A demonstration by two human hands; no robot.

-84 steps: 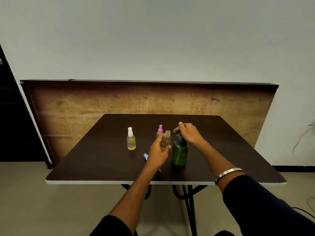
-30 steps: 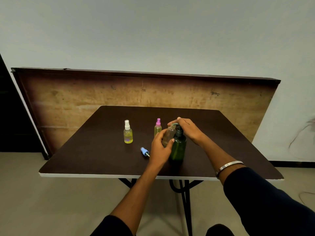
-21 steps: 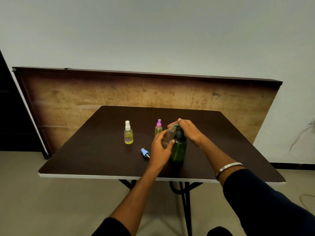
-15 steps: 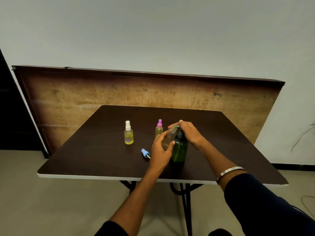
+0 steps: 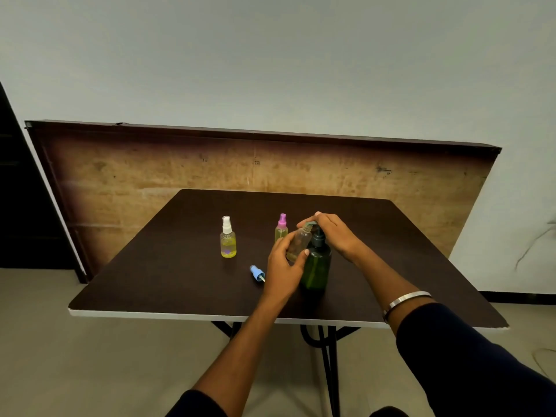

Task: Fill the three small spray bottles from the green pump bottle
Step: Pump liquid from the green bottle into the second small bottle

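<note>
Head view: on the dark brown bench (image 5: pixel 168 284), the left hand (image 5: pixel 282 267) grips a small uncapped clear spray bottle (image 5: pixel 298 243), tilted with its mouth under the spout of the dark green pump bottle (image 5: pixel 316 266), just right of it; the right hand (image 5: pixel 334 233) presses flat-fingered on the pump head

Bare table (image 5: pixel 168 281) fills the frame's lower left and right side — open passage. Obstacles cluster mid-frame: 2 capped spray bottles (image 5: pixel 228 241) and a loose blue cap (image 5: pixel 257 272).
</note>
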